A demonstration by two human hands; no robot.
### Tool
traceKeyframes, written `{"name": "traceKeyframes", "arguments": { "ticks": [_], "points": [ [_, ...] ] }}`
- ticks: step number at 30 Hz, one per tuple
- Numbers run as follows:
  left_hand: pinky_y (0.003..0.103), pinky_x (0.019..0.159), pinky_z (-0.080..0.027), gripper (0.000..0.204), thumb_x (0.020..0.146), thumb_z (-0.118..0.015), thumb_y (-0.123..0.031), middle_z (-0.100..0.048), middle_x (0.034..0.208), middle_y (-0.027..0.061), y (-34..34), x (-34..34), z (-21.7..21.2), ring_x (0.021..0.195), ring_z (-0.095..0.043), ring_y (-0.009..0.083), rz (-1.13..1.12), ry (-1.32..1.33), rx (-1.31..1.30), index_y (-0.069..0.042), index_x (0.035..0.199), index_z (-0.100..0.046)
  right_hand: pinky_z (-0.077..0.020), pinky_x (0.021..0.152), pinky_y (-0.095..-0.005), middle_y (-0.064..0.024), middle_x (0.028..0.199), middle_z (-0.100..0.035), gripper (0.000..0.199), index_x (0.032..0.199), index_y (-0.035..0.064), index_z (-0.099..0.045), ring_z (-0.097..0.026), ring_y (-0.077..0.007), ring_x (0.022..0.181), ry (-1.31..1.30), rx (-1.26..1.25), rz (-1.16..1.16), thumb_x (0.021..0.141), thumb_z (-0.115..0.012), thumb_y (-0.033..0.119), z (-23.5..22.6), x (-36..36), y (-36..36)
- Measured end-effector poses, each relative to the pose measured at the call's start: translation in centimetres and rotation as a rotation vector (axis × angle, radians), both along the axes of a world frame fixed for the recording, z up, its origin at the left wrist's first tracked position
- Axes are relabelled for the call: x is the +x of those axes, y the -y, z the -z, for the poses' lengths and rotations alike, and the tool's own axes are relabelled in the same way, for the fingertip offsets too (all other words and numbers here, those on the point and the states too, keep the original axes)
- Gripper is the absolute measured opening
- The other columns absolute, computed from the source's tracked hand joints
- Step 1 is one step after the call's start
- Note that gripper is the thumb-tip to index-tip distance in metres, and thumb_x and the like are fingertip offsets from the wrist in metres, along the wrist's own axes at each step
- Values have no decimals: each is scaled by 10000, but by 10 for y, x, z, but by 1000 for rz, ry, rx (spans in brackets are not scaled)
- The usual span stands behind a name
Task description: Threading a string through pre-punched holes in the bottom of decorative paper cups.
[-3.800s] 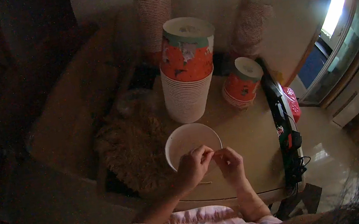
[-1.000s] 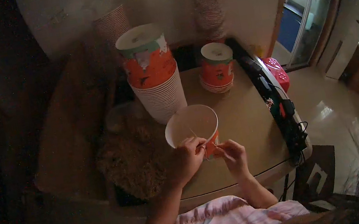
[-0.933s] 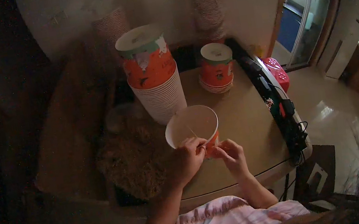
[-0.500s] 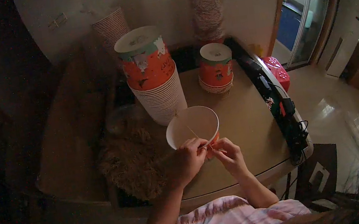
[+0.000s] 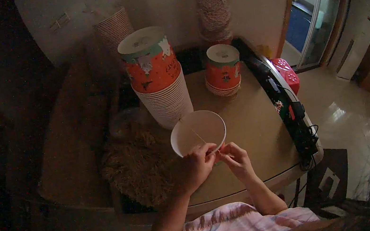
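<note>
A white-lined paper bucket [image 5: 196, 126] stands tilted toward me on the table, its mouth open. My left hand [image 5: 195, 167] is closed on its near rim, thumb and fingers pressed together there. A thin straw-coloured string [image 5: 193, 132] runs across the inside of the bucket to these fingers. Just right of it, my right hand [image 5: 236, 160] pinches close against the outside of the same rim; whatever is between its fingertips is too small to make out. A shaggy bundle of brown strings [image 5: 138, 170] lies to the left of my left forearm.
Behind the bucket rises a tall stack of upturned orange-and-green paper buckets [image 5: 155, 77]. A shorter upturned stack [image 5: 223, 72] stands to its right. Wrapped stacks [image 5: 215, 13] line the wall. Cables and a black adapter [image 5: 296, 109] lie along the right table edge, beyond which sits a red stool [image 5: 286, 75].
The bucket's rim has tipped slightly and my fingers have shifted a little at it. My right fingertips have drawn in closer to the rim. The stacks stay put.
</note>
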State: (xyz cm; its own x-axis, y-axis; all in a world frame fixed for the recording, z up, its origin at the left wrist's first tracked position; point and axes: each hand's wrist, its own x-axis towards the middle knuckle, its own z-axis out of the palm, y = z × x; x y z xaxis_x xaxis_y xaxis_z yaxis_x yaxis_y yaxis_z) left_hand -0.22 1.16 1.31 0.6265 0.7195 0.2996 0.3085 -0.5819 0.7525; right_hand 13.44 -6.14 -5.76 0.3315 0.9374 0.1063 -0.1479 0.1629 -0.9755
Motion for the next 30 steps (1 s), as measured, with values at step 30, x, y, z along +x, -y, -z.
{"name": "traceKeyframes", "arguments": {
  "ticks": [30],
  "points": [
    [325, 721, -468, 154, 743, -661, -91, -592, 837, 101, -20, -9, 13, 807, -579, 250, -21, -142, 112, -28, 882, -642, -401, 660, -184, -23, 907, -570, 127, 992, -8, -545, -512, -69, 784, -72, -19, -17, 878, -489, -7, 20, -1, -5]
  ]
}}
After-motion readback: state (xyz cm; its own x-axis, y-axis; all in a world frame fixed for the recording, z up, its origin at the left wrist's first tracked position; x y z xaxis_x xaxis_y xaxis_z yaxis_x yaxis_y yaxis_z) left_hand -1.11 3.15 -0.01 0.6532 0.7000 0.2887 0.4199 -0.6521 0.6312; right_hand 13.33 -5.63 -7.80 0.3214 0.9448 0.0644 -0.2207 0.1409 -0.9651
